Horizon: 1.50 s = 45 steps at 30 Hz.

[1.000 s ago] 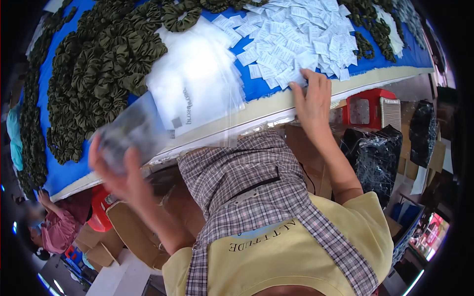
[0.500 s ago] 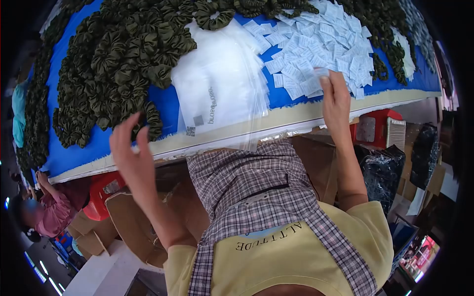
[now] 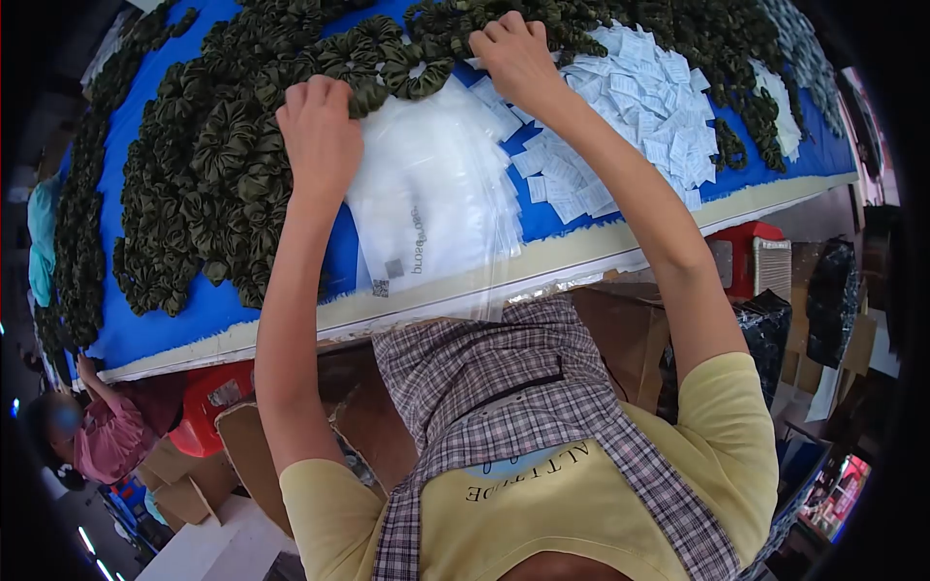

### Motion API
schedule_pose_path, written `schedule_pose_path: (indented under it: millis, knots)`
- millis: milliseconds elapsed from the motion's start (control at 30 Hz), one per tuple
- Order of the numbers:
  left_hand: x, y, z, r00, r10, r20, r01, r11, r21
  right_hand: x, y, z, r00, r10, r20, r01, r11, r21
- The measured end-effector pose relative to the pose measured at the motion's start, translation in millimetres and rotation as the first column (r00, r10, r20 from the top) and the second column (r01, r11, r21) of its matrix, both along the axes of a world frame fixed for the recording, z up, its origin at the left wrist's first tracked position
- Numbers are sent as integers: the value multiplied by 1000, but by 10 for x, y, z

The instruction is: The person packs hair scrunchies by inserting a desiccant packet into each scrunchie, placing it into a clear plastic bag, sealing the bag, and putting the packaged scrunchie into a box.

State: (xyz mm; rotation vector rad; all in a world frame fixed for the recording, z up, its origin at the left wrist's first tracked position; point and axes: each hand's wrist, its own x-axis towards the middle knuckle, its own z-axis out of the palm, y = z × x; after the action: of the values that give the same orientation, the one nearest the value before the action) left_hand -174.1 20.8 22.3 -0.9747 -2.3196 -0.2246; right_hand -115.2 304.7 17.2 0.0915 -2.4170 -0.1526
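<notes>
Dark green scrunchies (image 3: 232,140) are heaped on a blue cloth (image 3: 155,334). My left hand (image 3: 323,131) lies at the right side of this heap, its fingers curled down against a scrunchie (image 3: 366,98) and their tips partly hidden. Further right, my right hand (image 3: 515,56) reaches to the far scrunchies above the slips, fingers bent and bunched; what they hold is hidden. Between and below both hands lies a fanned stack of clear printed plastic bags (image 3: 426,184). Small white printed slips (image 3: 630,116) form a pile below and right of my right hand.
The table's pale front edge (image 3: 542,254) runs across the view. At the far left a person in a pink top (image 3: 111,436) has a hand at the table. Red plastic stools (image 3: 208,412), open cardboard boxes (image 3: 184,484) and black wrapped bundles (image 3: 765,334) stand below.
My left hand has moved up and right onto the scrunchies by the bags. My right hand has left the slip pile and reached up and left to the far scrunchies.
</notes>
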Motion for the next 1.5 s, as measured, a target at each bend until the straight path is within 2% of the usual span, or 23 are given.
schedule_pose_path:
  millis: [100, 133, 167, 200, 267, 333, 367, 433, 467, 533, 600, 633, 767, 800, 867, 933, 1000, 1033, 1100, 1133, 1267, 1433, 1500]
  knots:
    - [106, -105, 249, 976, -133, 170, 35, 874, 484, -153, 96, -12, 975, 128, -181, -159, 972, -171]
    - [258, -114, 411, 917, -178, 358, -83, 792, 605, -63, 96, 90, 960, 188, -209, -268, 830, -489]
    - [451, -99, 524, 815, -249, 523, -225, 696, 682, 114, 62, 264, 941, 229, -251, -339, 578, -743]
    - [562, -90, 507, 813, -247, 527, -230, 695, 681, 323, -27, 419, 941, 231, -246, -336, 577, -744]
    - [761, -76, 443, 597, -552, 582, -378, 446, 811, 830, -305, 685, 885, 354, -304, -309, -42, -950]
    - [1025, -79, 290, 317, -727, 610, -521, 404, 752, 1205, -576, 786, 828, 479, -291, -72, -424, -903]
    - [1211, -30, 321, 186, -787, 588, -588, 390, 709, 1315, -691, 763, 830, 477, -289, -67, -429, -901]
    - [1527, -34, 311, -45, -888, 457, -716, 347, 605, 1476, -881, 663, 748, 664, -26, 150, -207, -967]
    - [1666, -46, 294, -60, -899, 435, -729, 337, 596, 1563, -921, 585, 750, 661, -25, 154, -212, -965]
    - [1898, -101, 202, -73, -907, 415, -747, 326, 580, 1709, -995, 363, 772, 634, 34, 15, 35, -999]
    - [2094, -189, 62, 20, -820, 572, -628, 435, 645, 1825, -1078, 221, 795, 601, 79, -118, 281, -953]
    - [2200, -219, 15, 34, -821, 569, -618, 431, 658, 1898, -1106, 210, 793, 603, 80, -113, 275, -955]
    - [2571, -130, 16, 134, -776, 617, -559, 455, 693, 2222, -1040, 203, 701, 703, 120, 195, -28, -980]
    - [2575, -135, 2, 133, -776, 617, -562, 453, 691, 2272, -1007, 197, 699, 704, 123, 199, -27, -980]
    - [2523, -155, -55, 315, -647, 694, -312, 620, 720, 2361, -927, 182, 711, 684, 163, 280, -63, -958]
    - [2456, -184, -104, 508, -518, 688, -66, 773, 630, 2432, -891, 167, 719, 664, 207, 364, -106, -926]
    - [2267, -188, -60, 533, -474, 701, -191, 739, 646, 2330, -836, 123, 826, 554, 104, 283, -249, -926]
    - [2194, -191, -97, 532, -473, 702, -190, 742, 643, 2254, -815, 105, 827, 553, 102, 283, -253, -925]
    - [2091, -190, -200, 450, -405, 796, -319, 760, 567, 2106, -807, 87, 936, 335, 111, 214, -289, -933]
    - [2076, -182, -229, 449, -404, 797, -317, 762, 565, 2083, -827, 70, 936, 333, 110, 213, -291, -933]
    - [2054, -155, -337, 535, -259, 804, -190, 891, 413, 2043, -905, -69, 909, 306, 284, 284, 45, -958]
    - [2016, -132, -314, 391, -243, 888, -284, 885, 368, 2031, -928, -50, 909, 291, 299, 300, 43, -953]
    - [1999, -115, -289, 460, -234, 856, -230, 901, 369, 2029, -930, -45, 911, 289, 294, 294, 44, -955]
